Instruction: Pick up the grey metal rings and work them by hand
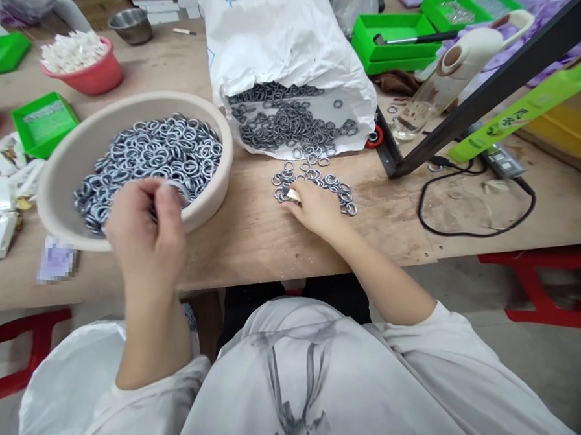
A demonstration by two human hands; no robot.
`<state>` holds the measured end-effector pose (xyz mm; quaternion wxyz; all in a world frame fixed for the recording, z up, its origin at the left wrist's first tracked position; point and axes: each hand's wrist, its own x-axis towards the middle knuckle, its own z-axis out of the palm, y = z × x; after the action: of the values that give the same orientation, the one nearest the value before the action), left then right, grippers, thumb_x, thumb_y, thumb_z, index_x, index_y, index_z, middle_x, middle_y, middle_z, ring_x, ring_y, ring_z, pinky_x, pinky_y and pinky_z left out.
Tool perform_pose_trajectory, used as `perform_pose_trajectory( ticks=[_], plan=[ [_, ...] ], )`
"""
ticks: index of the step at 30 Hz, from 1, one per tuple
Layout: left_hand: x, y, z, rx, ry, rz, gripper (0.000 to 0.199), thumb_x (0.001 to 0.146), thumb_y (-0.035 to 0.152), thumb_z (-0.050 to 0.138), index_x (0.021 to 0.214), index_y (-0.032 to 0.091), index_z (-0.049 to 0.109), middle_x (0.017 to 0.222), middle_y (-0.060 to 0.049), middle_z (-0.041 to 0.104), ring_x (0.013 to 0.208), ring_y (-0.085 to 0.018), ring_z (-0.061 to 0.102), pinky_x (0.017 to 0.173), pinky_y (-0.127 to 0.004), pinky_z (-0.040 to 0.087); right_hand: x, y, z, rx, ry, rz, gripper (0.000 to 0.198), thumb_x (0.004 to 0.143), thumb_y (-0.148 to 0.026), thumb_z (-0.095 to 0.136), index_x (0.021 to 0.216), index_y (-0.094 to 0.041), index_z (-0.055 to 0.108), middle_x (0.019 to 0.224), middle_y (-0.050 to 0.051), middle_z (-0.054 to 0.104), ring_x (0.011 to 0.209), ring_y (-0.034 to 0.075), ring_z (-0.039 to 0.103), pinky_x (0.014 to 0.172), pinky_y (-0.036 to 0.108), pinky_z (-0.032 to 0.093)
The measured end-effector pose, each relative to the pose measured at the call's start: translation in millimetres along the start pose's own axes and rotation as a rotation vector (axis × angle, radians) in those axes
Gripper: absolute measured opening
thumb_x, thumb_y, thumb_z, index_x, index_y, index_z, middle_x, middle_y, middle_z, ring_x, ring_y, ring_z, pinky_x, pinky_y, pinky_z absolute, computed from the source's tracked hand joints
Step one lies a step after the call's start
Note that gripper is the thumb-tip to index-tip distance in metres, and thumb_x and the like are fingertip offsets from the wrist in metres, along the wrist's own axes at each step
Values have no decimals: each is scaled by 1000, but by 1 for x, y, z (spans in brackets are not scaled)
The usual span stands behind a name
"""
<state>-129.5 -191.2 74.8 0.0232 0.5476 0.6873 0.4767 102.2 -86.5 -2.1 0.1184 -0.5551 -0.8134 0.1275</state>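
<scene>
A beige bowl (pixel 217 136) full of shiny metal rings (pixel 152 152) stands on the wooden table at the left. My left hand (pixel 146 233) hovers over the bowl's near rim with its fingers pinched on some rings. My right hand (pixel 315 209) rests on the table on a small loose pile of rings (pixel 316 180), fingers curled among them. Behind that pile, a white plastic bag (pixel 284 48) lies open, spilling darker rings (pixel 290 120) toward me.
A black metal bar (pixel 472 97) slants across the right side, with a black cable (pixel 465 233) looped on the table under it. Green trays (pixel 402 35), a pink bowl of white pieces (pixel 84 64), a steel cup (pixel 131 25) and white packets (pixel 4 189) lie around. Red stools stand below.
</scene>
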Motion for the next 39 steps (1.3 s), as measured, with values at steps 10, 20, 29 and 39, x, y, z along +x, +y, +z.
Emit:
perform_pose_trajectory(
  ticks=[10,20,29,39],
  plan=[
    [36,-25,5,491,6,167,34,92,35,57,110,13,76,134,-17,65,131,-39,51,111,-60,31,1,3,-7,419,-33,-3,25,93,-39,58,81,-18,62,80,4,62,71,17,53,65,29,35],
    [-62,21,90,-451,-610,-43,38,99,48,44,77,20,58,71,-2,59,69,-16,53,69,-29,38,-59,-22,-10,1526,-221,37,50,73,-68,72,75,-20,57,62,-5,50,51,8,38,49,23,33],
    [-71,32,102,-1037,-620,-573,48,85,58,64,63,18,49,52,4,40,51,-9,34,54,-25,31,-84,-7,-8,782,242,-163,49,98,-62,38,77,-20,53,68,-1,51,64,13,48,62,28,33],
    [-74,42,99,-1116,-596,-717,50,71,57,78,63,18,49,51,6,39,48,-6,30,49,-21,28,-86,-9,-8,520,155,-253,53,100,-60,30,68,-21,45,64,0,50,61,13,46,59,28,27]
  ],
)
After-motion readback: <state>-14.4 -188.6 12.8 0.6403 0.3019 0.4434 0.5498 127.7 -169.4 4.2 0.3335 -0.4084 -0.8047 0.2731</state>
